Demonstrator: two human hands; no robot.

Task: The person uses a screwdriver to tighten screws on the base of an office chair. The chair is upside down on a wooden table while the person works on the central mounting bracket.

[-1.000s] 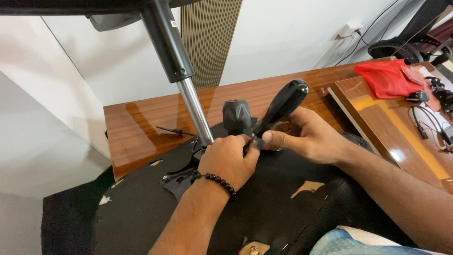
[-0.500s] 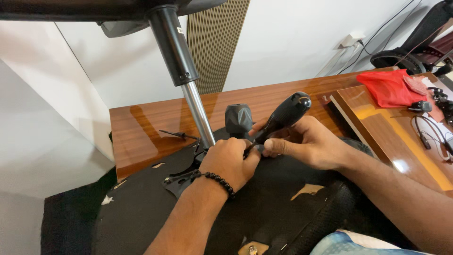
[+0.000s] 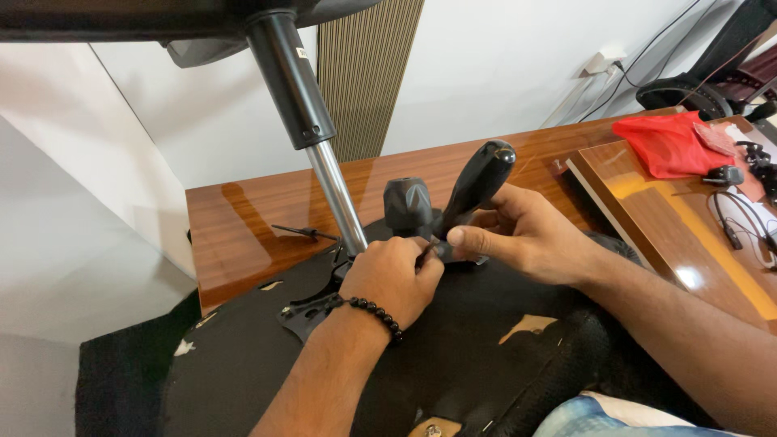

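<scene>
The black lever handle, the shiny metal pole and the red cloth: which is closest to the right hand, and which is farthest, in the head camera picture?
1. Black lever handle: the right hand touches its lower end, just in front of the hand.
2. Shiny metal pole: to the left, beyond the left hand.
3. Red cloth: far off to the right, at the back of the wooden table.

Chair underside (image 3: 486, 356) on desk (image 3: 243, 235); gas cyl (image 3: 324, 162) left of lever (image 3: 477, 182), cloth (image 3: 668, 146) far right.
</scene>
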